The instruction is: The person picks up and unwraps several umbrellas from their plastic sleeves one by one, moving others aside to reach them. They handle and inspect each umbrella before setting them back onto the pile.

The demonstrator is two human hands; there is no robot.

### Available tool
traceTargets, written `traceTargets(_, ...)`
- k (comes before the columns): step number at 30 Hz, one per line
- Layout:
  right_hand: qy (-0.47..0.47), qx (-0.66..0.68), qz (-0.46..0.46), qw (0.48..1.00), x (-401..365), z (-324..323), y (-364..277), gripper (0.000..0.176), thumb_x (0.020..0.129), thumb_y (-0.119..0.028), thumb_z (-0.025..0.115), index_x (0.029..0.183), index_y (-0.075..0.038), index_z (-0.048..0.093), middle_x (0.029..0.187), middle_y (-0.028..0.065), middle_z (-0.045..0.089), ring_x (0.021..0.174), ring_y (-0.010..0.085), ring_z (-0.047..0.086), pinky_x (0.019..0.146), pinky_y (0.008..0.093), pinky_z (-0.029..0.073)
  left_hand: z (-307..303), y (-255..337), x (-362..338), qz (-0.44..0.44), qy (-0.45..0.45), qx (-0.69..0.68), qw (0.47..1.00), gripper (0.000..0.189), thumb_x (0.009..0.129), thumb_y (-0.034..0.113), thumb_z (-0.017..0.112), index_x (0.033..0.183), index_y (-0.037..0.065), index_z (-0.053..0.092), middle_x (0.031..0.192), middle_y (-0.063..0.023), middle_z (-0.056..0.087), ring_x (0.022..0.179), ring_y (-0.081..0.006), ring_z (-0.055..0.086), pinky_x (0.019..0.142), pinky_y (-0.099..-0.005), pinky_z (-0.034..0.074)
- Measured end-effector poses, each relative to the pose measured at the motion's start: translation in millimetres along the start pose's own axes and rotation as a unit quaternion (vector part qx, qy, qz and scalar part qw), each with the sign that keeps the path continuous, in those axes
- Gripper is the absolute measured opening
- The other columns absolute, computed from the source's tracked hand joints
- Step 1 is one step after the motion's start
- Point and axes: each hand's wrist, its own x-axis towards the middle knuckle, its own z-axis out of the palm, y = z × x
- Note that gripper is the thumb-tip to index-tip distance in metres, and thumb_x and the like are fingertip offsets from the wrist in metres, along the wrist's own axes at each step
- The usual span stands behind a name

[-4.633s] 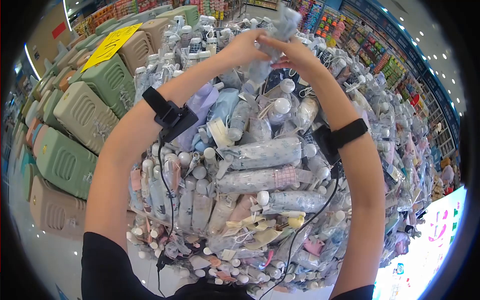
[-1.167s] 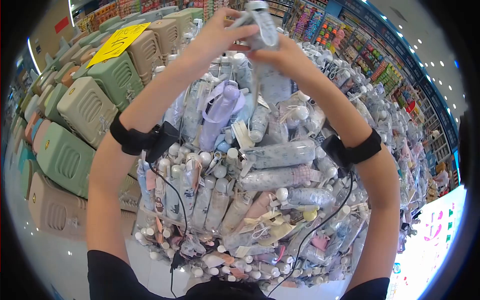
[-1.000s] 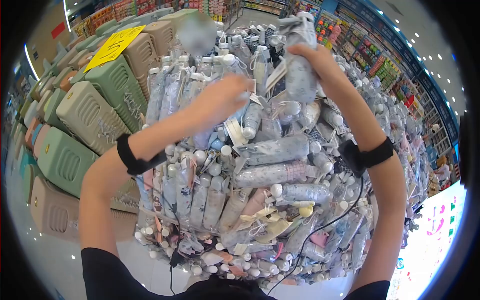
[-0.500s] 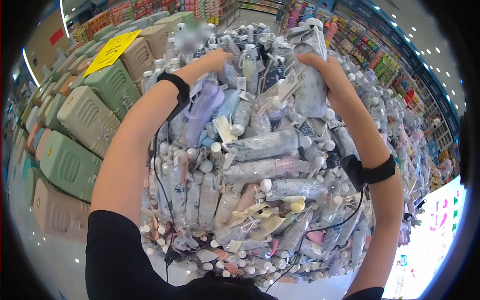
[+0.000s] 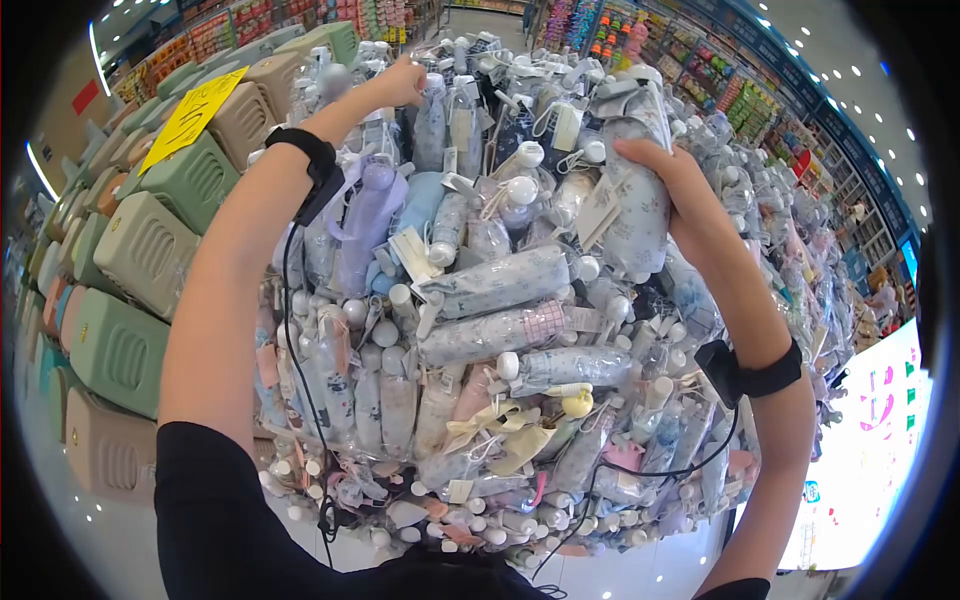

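Note:
My right hand is wrapped round a floral-sleeved bottle in clear plastic, with a white cap at the top and a paper tag hanging on its left side. My left hand reaches to the far side of the pile, its fingers closed at the white cap of an upright wrapped bottle. Whether those fingers grip the cap is too small to tell. Below the hands lie a lilac bottle and a floral bottle with a pink checked end, both in plastic.
Green and beige ridged cases stand in rows at the left, under a yellow sign. A bright display panel is at the lower right. Stocked shelves line the back. Black cables hang from both wrist straps.
My left hand has moved up and left, farther over the pile. The bottle in my right hand sits slightly lower and farther right. The view has shifted a little.

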Motion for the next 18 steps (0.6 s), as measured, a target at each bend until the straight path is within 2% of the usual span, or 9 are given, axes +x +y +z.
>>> traceTargets(3,-0.006,0.022,0.01,1.0,4,2,9,0.034,0.074,-0.027,0.067,0.095,-0.004,0.055,0.079,0.0016,0.058,0.068,0.0099,0.056,0.066,0.0253,0.045,-4,9,-27,0.013,0.045,0.033,0.998,0.031,0.069,0.016,0.069,0.095,0.008,0.054,0.102,-0.0137,0.045,0.097,-0.0317,0.048,0.085,-0.0375,0.041)
traceTargets(6,-0.02,0.047,0.022,0.998,6,6,14,0.033,0.075,-0.026,0.067,0.095,-0.003,0.055,0.08,0.0021,0.058,0.07,0.0101,0.056,0.066,0.0253,0.045,-16,49,-78,0.106,0.191,0.02,0.976,0.019,0.078,0.012,0.06,0.095,0.008,0.053,0.097,-0.0122,0.047,0.089,-0.03,0.053,0.078,-0.0391,0.044)
traceTargets(8,-0.023,0.045,0.026,0.998,9,6,19,0.032,0.075,-0.025,0.067,0.095,-0.003,0.055,0.081,0.0028,0.059,0.071,0.0103,0.057,0.067,0.0254,0.046,-19,94,-123,0.032,0.079,0.027,0.996,0.016,0.081,0.014,0.056,0.094,0.006,0.051,0.089,-0.0121,0.05,0.081,-0.0301,0.055,0.071,-0.0402,0.046)
traceTargets(10,-0.021,0.042,0.033,0.998,9,8,19,0.031,0.075,-0.024,0.067,0.095,-0.003,0.055,0.081,0.0033,0.059,0.071,0.0105,0.057,0.067,0.0255,0.046,-6,123,-171,-0.001,-0.05,0.103,0.993,0.019,0.081,0.019,0.056,0.092,0.005,0.049,0.081,-0.0123,0.051,0.076,-0.031,0.056,0.067,-0.0409,0.046)
traceTargets(12,-0.025,0.048,0.034,0.998,10,12,21,0.03,0.075,-0.024,0.067,0.094,-0.003,0.055,0.082,0.0035,0.059,0.071,0.0107,0.057,0.068,0.0256,0.046,22,122,-210,0.003,-0.095,0.104,0.99,0.029,0.078,0.023,0.061,0.096,0.004,0.049,0.088,-0.0124,0.05,0.081,-0.0285,0.056,0.066,-0.0409,0.046)
traceTargets(15,-0.033,0.063,0.029,0.997,12,16,25,0.031,0.075,-0.024,0.067,0.094,-0.003,0.055,0.081,0.0034,0.06,0.071,0.0111,0.057,0.069,0.0257,0.046,39,128,-232,0.069,0.017,0.136,0.988,0.041,0.073,0.026,0.065,0.105,0.005,0.05,0.094,-0.0118,0.048,0.091,-0.0262,0.053,0.072,-0.0389,0.046)
traceTargets(16,-0.035,0.068,0.03,0.997,11,18,25,0.031,0.075,-0.024,0.067,0.094,-0.003,0.056,0.082,0.0034,0.06,0.07,0.0113,0.057,0.068,0.0258,0.046,36,131,-233,0.093,0.015,0.197,0.976,0.054,0.068,0.025,0.068,0.113,0.003,0.048,0.105,-0.0115,0.045,0.1,-0.0252,0.048,0.084,-0.0366,0.043)
traceTargets(18,-0.037,0.073,0.031,0.996,8,20,26,0.031,0.075,-0.024,0.067,0.094,-0.003,0.056,0.081,0.0037,0.06,0.069,0.0116,0.058,0.068,0.0259,0.046,30,140,-229,0.141,0.026,0.255,0.956,0.055,0.067,0.023,0.067,0.114,0.002,0.047,0.106,-0.012,0.047,0.103,-0.0255,0.046,0.093,-0.0373,0.037)
